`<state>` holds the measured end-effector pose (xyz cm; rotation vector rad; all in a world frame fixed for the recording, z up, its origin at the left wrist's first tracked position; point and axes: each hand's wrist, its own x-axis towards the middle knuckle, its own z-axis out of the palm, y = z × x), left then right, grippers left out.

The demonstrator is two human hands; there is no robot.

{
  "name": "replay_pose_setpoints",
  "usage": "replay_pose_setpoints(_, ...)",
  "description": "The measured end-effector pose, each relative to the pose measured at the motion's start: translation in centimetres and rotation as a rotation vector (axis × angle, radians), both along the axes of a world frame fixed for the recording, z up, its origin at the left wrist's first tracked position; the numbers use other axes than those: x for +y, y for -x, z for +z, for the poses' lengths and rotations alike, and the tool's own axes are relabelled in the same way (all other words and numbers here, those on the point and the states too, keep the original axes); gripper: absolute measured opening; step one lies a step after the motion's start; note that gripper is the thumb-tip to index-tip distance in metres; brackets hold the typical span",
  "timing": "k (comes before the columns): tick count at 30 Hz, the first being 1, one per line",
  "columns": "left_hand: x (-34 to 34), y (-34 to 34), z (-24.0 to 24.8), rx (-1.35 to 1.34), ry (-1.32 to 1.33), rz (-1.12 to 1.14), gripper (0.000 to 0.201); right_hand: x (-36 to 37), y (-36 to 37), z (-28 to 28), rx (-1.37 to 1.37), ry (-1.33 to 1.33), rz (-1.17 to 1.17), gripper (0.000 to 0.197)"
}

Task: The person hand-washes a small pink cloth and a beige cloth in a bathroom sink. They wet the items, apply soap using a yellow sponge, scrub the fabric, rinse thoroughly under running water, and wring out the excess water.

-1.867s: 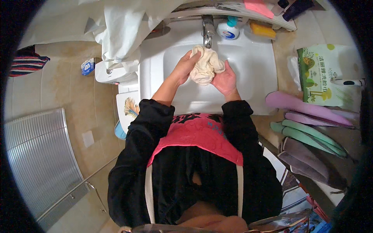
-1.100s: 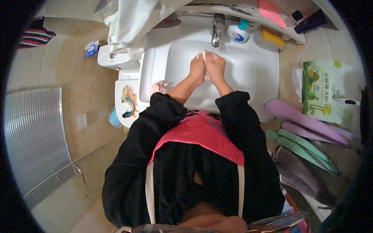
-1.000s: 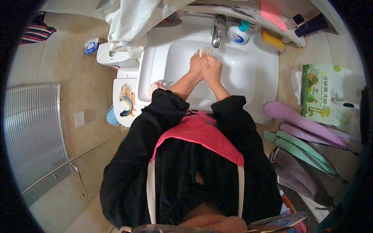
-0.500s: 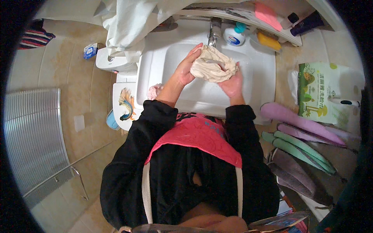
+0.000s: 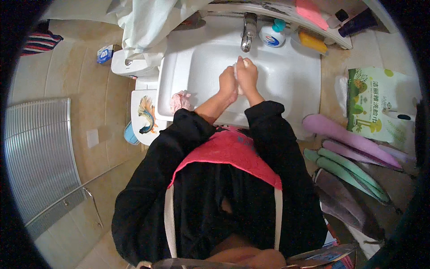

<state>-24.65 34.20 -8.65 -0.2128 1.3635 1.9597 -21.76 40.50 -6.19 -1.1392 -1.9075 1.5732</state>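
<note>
Over the white sink (image 5: 201, 67), my left hand (image 5: 228, 84) and my right hand (image 5: 248, 76) are pressed close together. Both are closed round a cream cloth (image 5: 240, 91), bunched up so that only bits of it show between and below the fingers. Just beyond my knuckles is the chrome faucet (image 5: 247, 38); I see no water running from it. A crumpled pale pink cloth (image 5: 180, 101) rests on the sink's near left rim, beside my left forearm.
A white pump bottle with a teal top (image 5: 272, 36) and a yellow sponge (image 5: 312, 43) stand behind the sink. Purple and green towels (image 5: 349, 172) hang at right, below a wipes pack (image 5: 380, 103). A toilet (image 5: 143, 107) is at left.
The cream cloth was spread loosely across both hands; now it is squeezed small between them. My hands have come together and moved slightly nearer to me, away from the faucet.
</note>
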Motion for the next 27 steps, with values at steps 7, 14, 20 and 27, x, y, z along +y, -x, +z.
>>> replay_pose_setpoints(7, -0.7, 1.3, -2.6, -0.184, -0.130, -0.137, 0.021, 0.4, 0.3, -1.2, -0.155, -0.136, 0.100, 0.028)
replay_pose_setpoints(14, -2.9, 4.5, 2.2, -0.056, -0.139, -0.236, 0.031, 2.7, -3.1, -3.3, 0.631, 1.514, 0.212, 0.037)
replay_pose_setpoints(20, -5.1, 6.8, 3.1, -0.083, -0.299, -0.397, 0.043, 2.7, -4.8, -2.0, 0.626, 1.393, 0.211, 0.034)
replay_pose_setpoints(27, -3.1, 3.7, 3.2, -0.035, -0.165, -0.252, 0.029, 1.1, -4.3, 0.0, 0.498, 0.686, 0.146, 0.024)
